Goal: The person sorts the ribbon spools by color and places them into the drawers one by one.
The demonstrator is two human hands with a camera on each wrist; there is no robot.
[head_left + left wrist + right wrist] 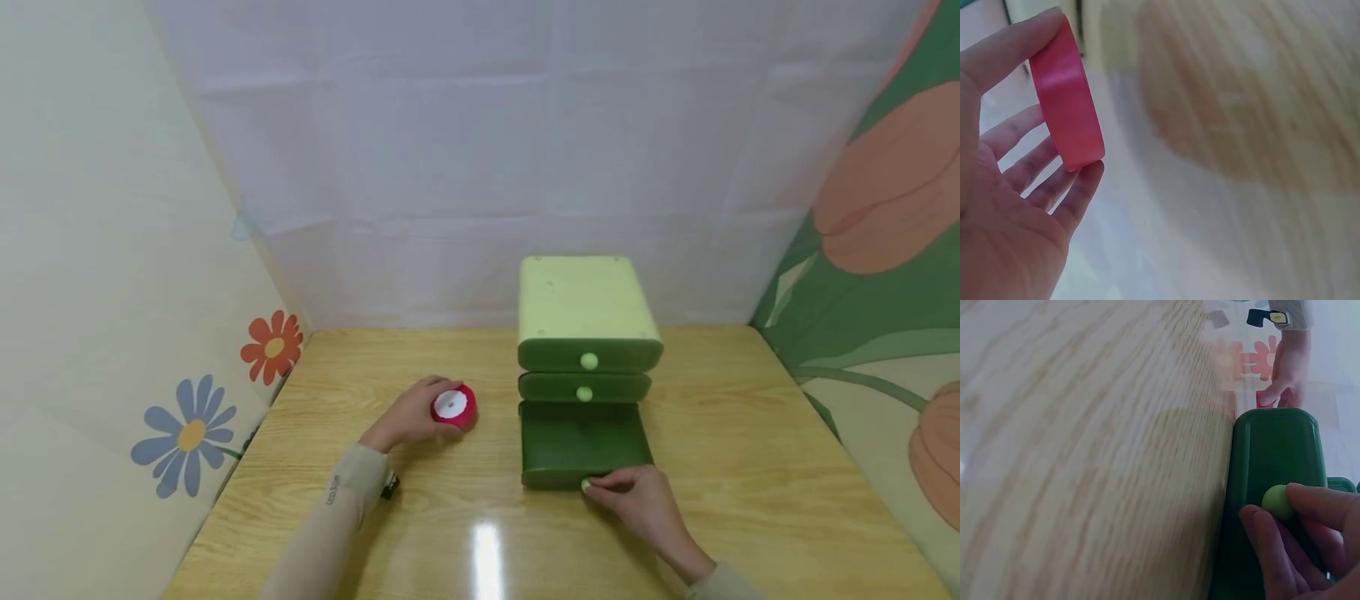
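Note:
My left hand (415,414) grips a roll of red ribbon (467,408) with a white round face, left of the drawer cabinet. In the left wrist view the thumb presses the top of the ribbon roll (1067,103) and fingertips hold its lower edge. My right hand (642,502) pinches the light green round knob (1277,502) of the bottom drawer (585,442). That dark green drawer is pulled far out, and no contents show inside it. The small cabinet (585,300) has a pale green top; its upper two drawers look pushed in, or nearly so.
The wooden table (750,450) carries the cabinet right of its middle. A white cloth (450,167) hangs behind it. Flower-printed panels (90,333) stand at both sides. A small black object (390,485) is at the left wrist.

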